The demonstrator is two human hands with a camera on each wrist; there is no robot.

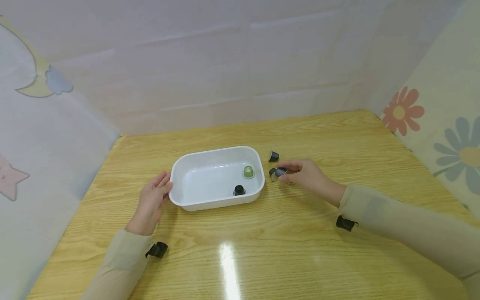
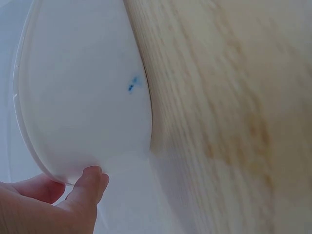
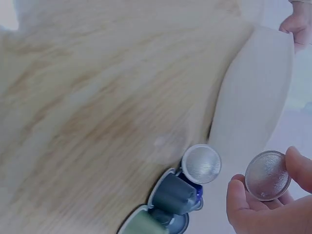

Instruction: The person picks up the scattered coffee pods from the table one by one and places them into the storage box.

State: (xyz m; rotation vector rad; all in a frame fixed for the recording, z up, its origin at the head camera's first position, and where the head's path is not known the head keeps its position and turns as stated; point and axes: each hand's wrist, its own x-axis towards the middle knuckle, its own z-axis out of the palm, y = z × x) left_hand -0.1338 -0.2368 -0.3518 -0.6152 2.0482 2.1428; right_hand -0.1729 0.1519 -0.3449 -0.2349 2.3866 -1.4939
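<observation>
My left hand (image 1: 150, 202) grips the left end of a white plastic tub (image 1: 210, 204), its thumb and fingers at the rim in the left wrist view. A green coffee capsule (image 1: 248, 171) and a black coffee capsule (image 1: 239, 190) lie inside, toward the tub's right end. Beyond that end, my right hand (image 1: 305, 177) pinches a dark coffee capsule (image 3: 267, 176) between thumb and fingers, its silver lid facing the right wrist camera. Beneath it is a cluster of capsules, among them one showing a silver lid (image 3: 201, 164), a dark teal one (image 3: 173, 193) and a pale green one (image 3: 142, 223).
Another dark capsule (image 1: 274, 156) lies on its side on the wooden table (image 1: 285, 250), behind the cluster. Printed sheets (image 1: 240, 62) stand around the table's back and sides. Small black wrist devices (image 1: 346, 223) hang at both sleeves.
</observation>
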